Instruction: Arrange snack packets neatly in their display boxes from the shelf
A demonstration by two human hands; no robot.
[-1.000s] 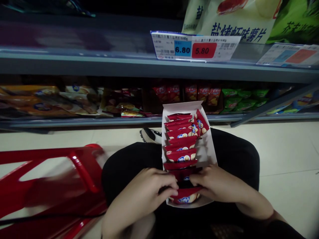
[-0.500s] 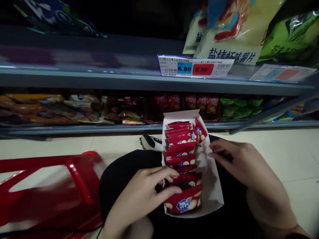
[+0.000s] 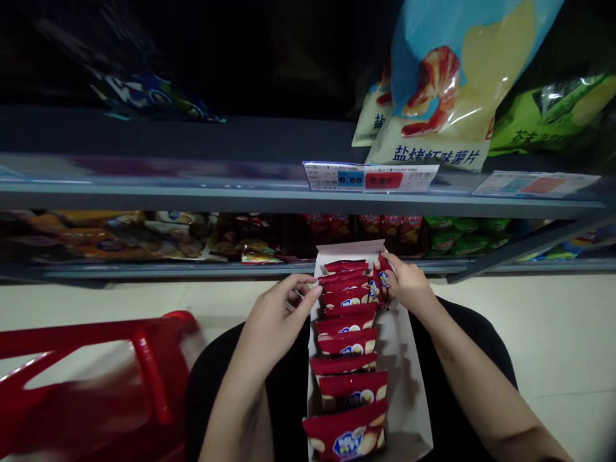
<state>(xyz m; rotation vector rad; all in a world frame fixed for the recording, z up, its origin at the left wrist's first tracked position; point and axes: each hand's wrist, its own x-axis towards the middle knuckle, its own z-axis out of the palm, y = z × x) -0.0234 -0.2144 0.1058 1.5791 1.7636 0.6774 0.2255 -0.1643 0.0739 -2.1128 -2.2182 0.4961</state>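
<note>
A long white open cardboard box (image 3: 407, 385) rests across my lap. Along its left side stands a row of red snack packets (image 3: 349, 382) with blue and white logos, one behind another. My left hand (image 3: 276, 321) is at the box's left wall, thumb and forefinger closed on the edge beside the packets. At the far right corner, my right hand (image 3: 411, 285) pinches a red snack packet (image 3: 385, 280) set sideways against the wall. Part of that packet is hidden by the fingers. Bare white cardboard shows along the near right of the box.
A grey shelf (image 3: 216, 192) with price tags (image 3: 370, 178) runs ahead, bearing a shrimp-picture chip bag (image 3: 443, 96) and a green bag (image 3: 548, 115). Green packets (image 3: 464, 234) and other snacks fill the lower shelf. A red plastic basket (image 3: 154, 378) stands at left on the tiled floor.
My right hand has moved forward and left onto the sideways packet. My left hand has moved away from the near packets to the far left edge. The view has tilted up.
</note>
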